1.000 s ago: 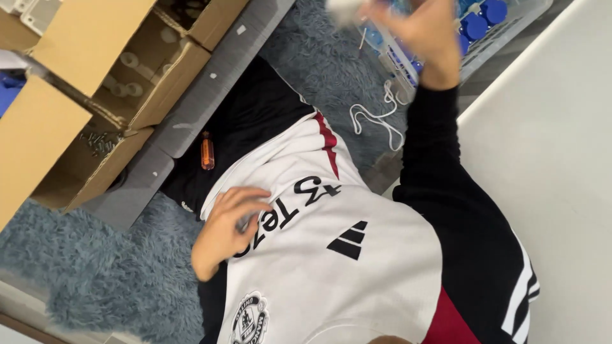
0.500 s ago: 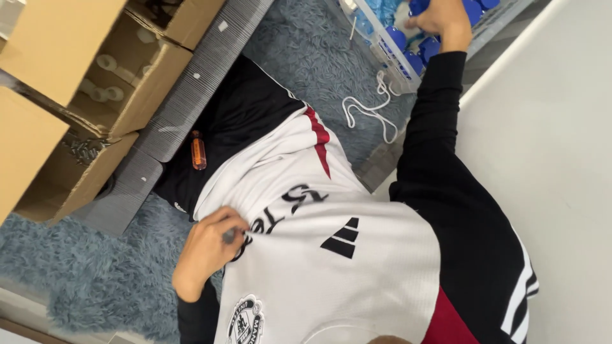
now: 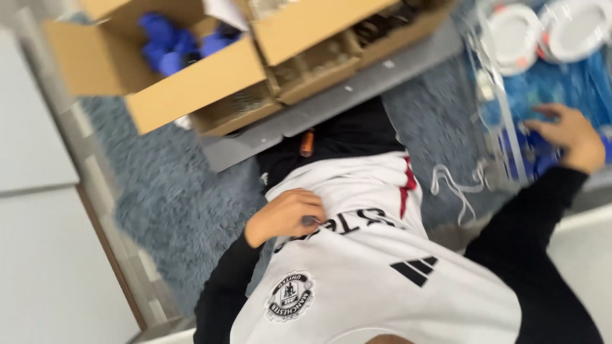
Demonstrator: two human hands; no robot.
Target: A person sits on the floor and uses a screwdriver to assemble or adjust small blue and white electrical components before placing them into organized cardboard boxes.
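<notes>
Blue parts (image 3: pixel 548 89) in clear bin (image 3: pixel 503 127), upper right: your right hand (image 3: pixel 570 134) lies on them, fingers spread. Your left hand (image 3: pixel 287 216), curled against your white shirt (image 3: pixel 382 267), pinches a small dark piece (image 3: pixel 310 221). Cardboard boxes (image 3: pixel 197 83) sit beyond, on grey carpet (image 3: pixel 172 191).

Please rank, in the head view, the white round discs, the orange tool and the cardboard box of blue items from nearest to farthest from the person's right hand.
Measured from the right hand, which reaches into blue items at the right edge:
1. White round discs, just above the hand, top right.
2. Orange tool, mid-frame, by the grey ledge.
3. Cardboard box of blue items, upper left.
</notes>
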